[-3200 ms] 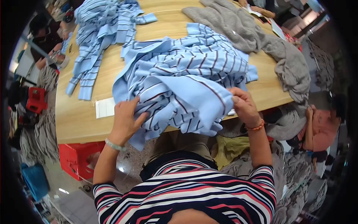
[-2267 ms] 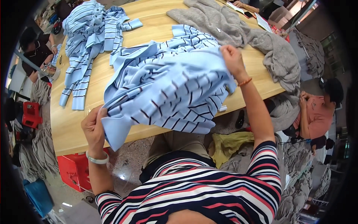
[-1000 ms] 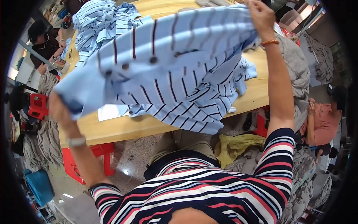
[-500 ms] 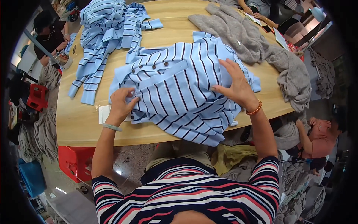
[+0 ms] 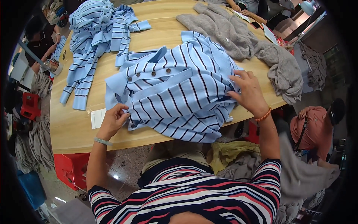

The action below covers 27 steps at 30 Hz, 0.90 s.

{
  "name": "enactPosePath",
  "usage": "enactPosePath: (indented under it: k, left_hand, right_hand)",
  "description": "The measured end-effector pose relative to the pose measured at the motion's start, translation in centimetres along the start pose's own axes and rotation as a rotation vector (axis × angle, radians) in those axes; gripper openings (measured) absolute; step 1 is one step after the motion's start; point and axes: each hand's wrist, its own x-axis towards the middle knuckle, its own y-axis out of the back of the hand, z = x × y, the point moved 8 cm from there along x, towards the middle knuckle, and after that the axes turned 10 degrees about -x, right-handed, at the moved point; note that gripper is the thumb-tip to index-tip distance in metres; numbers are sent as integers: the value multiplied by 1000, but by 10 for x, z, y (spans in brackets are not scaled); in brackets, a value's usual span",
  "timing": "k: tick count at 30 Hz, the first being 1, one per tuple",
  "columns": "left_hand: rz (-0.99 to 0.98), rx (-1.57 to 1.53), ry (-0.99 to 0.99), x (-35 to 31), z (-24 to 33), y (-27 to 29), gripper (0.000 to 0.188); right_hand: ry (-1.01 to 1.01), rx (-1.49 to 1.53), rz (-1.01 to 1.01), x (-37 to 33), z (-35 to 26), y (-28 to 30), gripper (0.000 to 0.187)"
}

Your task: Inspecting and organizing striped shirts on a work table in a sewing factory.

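Observation:
A light blue knit cardigan (image 5: 179,89) with dark stripes and brown buttons lies rumpled before me, one sleeve across its front. At its left edge, my left hand (image 5: 113,121) is closed, thumb and fingertips pinching the knit. My right hand (image 5: 250,91) is at the cardigan's right side, thumb and fingers apart, fingertips against the fabric. Beside my left hand lies a white card (image 5: 98,118), flat on the wooden table (image 5: 78,132).
More blue striped knitwear (image 5: 93,41) is heaped at the far left. Grey knit garments (image 5: 231,33) stretch along the right side. Co-workers sit at the far left, the far right and the right. A red stool (image 5: 72,168) stands under the table's left front edge.
My right hand has slid from the cardigan's upper surface to its right edge. The left hand stays at the left edge. The co-worker at right has shifted, with grey cloth moving.

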Motion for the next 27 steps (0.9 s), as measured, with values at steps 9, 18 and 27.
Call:
enactPosePath:
  k: [9,18,27]
  left_hand:
    - [171,160,-368,-8,67,-16,20]
    - [150,83,-705,19,171,-117,45]
    - [52,-239,-394,38,135,-146,14]
  right_hand:
    - [368,179,256,67,-108,-5,20]
    - [461,413,222,37,-106,-1,15]
    - [394,468,139,23,-95,-12,17]
